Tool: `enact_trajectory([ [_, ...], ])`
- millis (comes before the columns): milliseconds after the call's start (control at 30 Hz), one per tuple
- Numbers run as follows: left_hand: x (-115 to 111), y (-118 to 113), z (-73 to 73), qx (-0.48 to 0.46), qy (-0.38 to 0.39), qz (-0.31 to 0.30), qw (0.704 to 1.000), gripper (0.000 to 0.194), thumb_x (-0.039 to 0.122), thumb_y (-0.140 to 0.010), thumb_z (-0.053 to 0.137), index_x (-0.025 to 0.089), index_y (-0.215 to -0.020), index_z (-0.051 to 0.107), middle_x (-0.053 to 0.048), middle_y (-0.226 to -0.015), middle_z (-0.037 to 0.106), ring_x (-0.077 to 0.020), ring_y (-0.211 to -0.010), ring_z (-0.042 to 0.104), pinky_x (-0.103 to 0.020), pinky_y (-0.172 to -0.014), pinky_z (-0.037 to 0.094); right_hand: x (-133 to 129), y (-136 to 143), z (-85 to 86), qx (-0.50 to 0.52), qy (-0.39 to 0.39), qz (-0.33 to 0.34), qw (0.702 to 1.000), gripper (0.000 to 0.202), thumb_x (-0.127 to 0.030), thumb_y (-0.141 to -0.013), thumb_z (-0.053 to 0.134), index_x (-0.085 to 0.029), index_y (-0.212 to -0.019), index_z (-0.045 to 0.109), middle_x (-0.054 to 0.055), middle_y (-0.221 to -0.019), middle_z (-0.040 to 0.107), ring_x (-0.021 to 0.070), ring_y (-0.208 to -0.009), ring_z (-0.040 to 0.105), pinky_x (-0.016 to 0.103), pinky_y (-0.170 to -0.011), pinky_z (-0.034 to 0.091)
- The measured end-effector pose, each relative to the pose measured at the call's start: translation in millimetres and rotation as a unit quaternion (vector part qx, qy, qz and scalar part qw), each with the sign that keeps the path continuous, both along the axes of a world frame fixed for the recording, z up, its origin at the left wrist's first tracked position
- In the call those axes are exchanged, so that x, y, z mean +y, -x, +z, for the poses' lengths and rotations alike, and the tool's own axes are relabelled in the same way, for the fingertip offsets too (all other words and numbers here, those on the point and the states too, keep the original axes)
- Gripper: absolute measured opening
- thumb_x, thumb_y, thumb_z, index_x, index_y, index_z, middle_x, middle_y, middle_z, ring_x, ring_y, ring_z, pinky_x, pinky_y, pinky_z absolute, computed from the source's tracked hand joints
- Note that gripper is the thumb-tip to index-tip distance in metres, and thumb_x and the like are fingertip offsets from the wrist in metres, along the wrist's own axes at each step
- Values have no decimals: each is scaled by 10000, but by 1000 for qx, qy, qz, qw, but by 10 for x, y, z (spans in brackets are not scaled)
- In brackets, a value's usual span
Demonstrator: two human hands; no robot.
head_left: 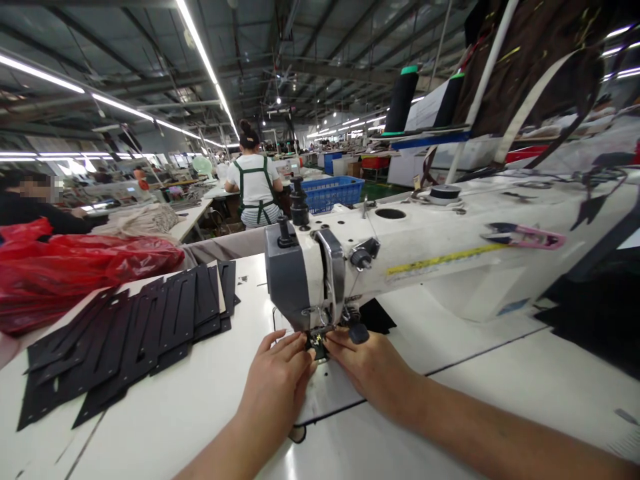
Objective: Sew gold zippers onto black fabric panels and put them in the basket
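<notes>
A white and grey industrial sewing machine [287, 267] stands over the table, its presser foot and needle area low between my hands. Under the foot lies a small dark piece of material [321, 350], mostly covered by fingers. My left hand [277, 370] is at the left of the foot, fingers bent and closed together at the piece's edge. From the right, my right hand [373, 367] reaches in, its fingertips pressed together on the piece close to the needle. Black material [377, 317] shows behind the foot; whether it joins the piece is hidden.
Overlapping black flat pieces [145, 327] with slots and holes lie at left, near a red plastic bag [75, 267]. Thread snips [525, 235] rest on the machine arm beside a yellow tape measure [445, 259]. Beyond are a blue crate [333, 193] and a seated person [256, 187].
</notes>
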State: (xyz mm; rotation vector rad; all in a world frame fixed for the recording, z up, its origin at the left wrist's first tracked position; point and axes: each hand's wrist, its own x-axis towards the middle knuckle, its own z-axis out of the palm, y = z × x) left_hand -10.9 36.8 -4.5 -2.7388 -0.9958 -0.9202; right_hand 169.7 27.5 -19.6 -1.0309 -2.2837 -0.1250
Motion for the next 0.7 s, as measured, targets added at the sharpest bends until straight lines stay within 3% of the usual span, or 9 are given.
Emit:
enact_trajectory([
  [433, -3, 14, -17, -3, 13, 0, 1000, 184, 131, -851, 449, 183, -770, 607, -44, -893, 682, -196, -887, 628, -397, -861, 438, 17, -5, -32, 3, -12, 1, 1000, 182, 2, -757, 545, -102, -877, 633, 96, -874, 684, 216, -828, 652, 315, -775, 536],
  [700, 20, 27, -80, -9, 28, -5, 1000, 143, 153, -840, 488, 181, -756, 601, -35, -874, 680, -195, -908, 617, -413, -914, 392, 8, 5, -16, -11, -10, 15, 1000, 187, -39, -800, 500, -134, -909, 619, 50, -878, 673, 164, -821, 633, 250, -772, 510],
])
